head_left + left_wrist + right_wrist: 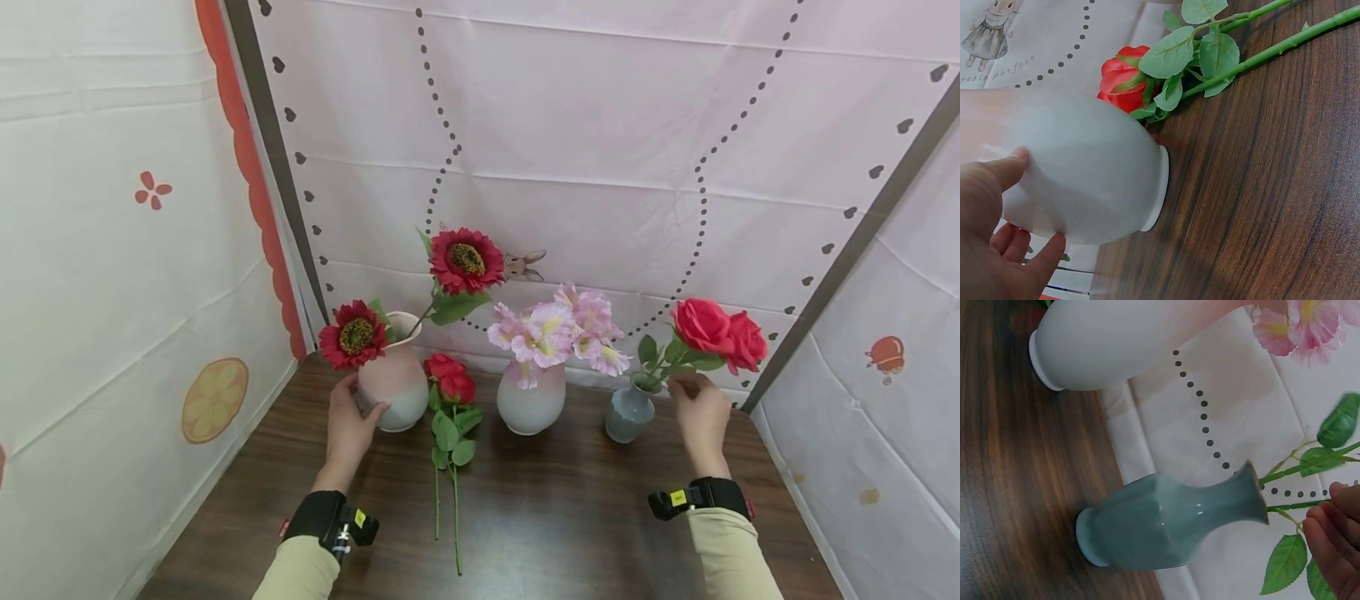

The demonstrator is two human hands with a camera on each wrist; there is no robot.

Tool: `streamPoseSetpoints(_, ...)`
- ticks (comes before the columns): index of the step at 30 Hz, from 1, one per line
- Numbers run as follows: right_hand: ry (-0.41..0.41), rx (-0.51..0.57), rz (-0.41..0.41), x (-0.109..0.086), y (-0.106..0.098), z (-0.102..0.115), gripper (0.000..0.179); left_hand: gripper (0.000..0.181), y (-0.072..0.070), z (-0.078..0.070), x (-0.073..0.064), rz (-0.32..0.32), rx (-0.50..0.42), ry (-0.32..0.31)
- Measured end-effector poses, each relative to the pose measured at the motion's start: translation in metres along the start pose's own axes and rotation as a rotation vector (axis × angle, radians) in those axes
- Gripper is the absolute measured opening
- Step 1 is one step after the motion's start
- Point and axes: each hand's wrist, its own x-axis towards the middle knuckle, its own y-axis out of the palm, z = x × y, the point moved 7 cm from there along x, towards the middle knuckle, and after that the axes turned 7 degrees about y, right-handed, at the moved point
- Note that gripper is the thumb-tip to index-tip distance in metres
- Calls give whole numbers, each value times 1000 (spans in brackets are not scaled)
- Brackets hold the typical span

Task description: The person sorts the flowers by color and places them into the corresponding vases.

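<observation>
My left hand holds the side of a pink-and-white vase, with the thumb on one side and fingers on the other. Two dark red sunflower-like blooms rise from it, one low at the left and one higher. On the right, my right hand pinches a rose stem just above the mouth of a small blue-green vase. Red roses lean rightward above that hand. In the right wrist view, the stems enter the vase's neck.
Red roses with long stems lie on the dark wooden table, beside the left vase. A second pink-and-white vase with pink-lilac flowers stands in the middle. Printed cloth hangs behind and on both sides.
</observation>
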Motion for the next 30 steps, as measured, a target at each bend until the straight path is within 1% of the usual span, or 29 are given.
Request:
streamPoseSetpoints(5, 15, -2, -3, -7, 0, -5, 20, 70, 0, -1, 0, -1, 0, 3)
streamPoseSetpoints(10, 29, 8, 6, -16, 3, -5, 21, 71, 1, 0, 0, -1, -3, 2)
streamPoseSetpoints(14, 17, 4, -14, -26, 6, -1, 18, 71, 0, 0, 0, -4, -3, 10)
streamPoseSetpoints(16, -4, 14, -29, -31, 8, 3, 16, 71, 0, 0, 0, -7, -7, 9)
streamPoseSetpoints(20, -39, 41, -30, -43, 19, 12, 13, 71, 0, 0, 0, -9, -8, 8)
streamPoseSetpoints(24, -56, 66, 8, -59, 36, 23, 12, 71, 0, 0, 0, -9, -9, 14)
streamPoseSetpoints(28, -84, 98, 100, -80, 62, 36, 11, 71, 0, 0, 0, -7, -15, 11)
streamPoseSetpoints(30, -92, 119, 169, -93, 77, 44, 10, 71, 0, 2, 0, -6, -12, 4)
